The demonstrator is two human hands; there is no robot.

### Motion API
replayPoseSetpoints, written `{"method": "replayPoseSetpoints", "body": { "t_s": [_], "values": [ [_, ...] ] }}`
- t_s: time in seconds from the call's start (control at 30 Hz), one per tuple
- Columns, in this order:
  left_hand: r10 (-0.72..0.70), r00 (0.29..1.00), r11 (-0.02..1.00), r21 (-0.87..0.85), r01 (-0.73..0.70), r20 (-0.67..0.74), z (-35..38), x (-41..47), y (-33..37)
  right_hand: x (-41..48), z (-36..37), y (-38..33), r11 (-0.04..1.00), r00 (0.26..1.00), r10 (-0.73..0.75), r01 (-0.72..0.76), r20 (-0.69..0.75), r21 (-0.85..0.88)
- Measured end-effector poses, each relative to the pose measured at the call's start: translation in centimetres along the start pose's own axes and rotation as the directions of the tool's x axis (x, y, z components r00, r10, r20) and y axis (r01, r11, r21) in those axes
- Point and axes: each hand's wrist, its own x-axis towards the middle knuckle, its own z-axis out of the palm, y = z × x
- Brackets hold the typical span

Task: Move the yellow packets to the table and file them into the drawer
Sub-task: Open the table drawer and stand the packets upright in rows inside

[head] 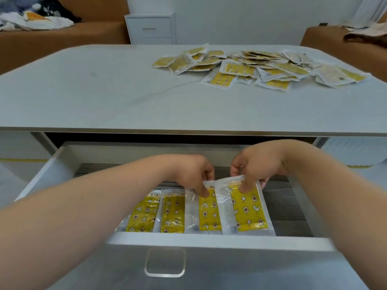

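An open white drawer (pixel 209 240) under the table holds a row of several yellow packets with star and moon prints. My left hand (pixel 192 174) pinches the top edge of one packet (pixel 209 214) in the row. My right hand (pixel 255 164) pinches the top of the rightmost packet (pixel 249 212), thumb on its front. Two more packets (pixel 159 214) lie to the left in the drawer. A loose pile of yellow packets (pixel 261 65) lies on the far right of the grey table (pixel 104 97).
The drawer front has a metal handle (pixel 165 261). Bare drawer floor shows to the right of the row. A white cabinet (pixel 150 28) stands behind the table. Brown sofas with clothes on them sit at back left (pixel 41 36) and back right (pixel 343 42).
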Motion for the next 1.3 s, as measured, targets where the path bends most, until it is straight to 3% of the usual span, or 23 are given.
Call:
{"method": "replayPoseSetpoints", "body": {
  "t_s": [0.2,0.43,0.73,0.97,1.07,1.13,1.23,1.3],
  "values": [
    [0.058,0.995,0.993,0.104,-0.050,-0.078,1.4,0.6,-2.2,1.9,1.0,0.3,0.990,0.999,0.028,-0.032,-0.027,-0.139],
    [0.104,0.992,0.994,0.037,-0.102,-0.068,1.6,1.2,-2.5,3.1,2.3,0.3,0.992,0.999,0.049,-0.051,-0.018,-0.112],
    [0.110,0.993,0.992,0.067,-0.106,-0.053,1.5,1.3,-1.9,2.1,2.2,-0.7,0.946,0.991,0.049,-0.087,-0.128,-0.313],
    [0.112,0.967,0.987,0.135,-0.082,-0.229,-1.1,-1.6,0.4,0.2,1.1,-1.7,0.834,0.982,0.047,-0.140,-0.184,-0.534],
    [0.040,0.986,0.976,-0.207,-0.074,-0.162,-3.2,-4.6,2.1,-1.9,-0.5,-2.6,0.851,0.973,0.048,-0.159,-0.227,-0.500],
    [0.042,0.991,0.930,-0.357,-0.084,-0.125,-4.8,-6.6,3.4,-4.0,-1.8,-3.2,0.932,0.973,0.032,-0.112,-0.228,-0.346],
    [0.012,0.933,0.903,-0.396,-0.165,-0.360,-7.0,-7.0,4.7,-6.4,-4.2,-3.3,0.989,0.932,-0.038,-0.016,-0.359,-0.144],
    [-0.044,0.788,0.922,-0.328,-0.204,-0.613,-8.3,-4.9,4.8,-6.0,-6.3,-2.4,0.995,0.813,-0.045,-0.016,-0.580,-0.099]
  ]
}}
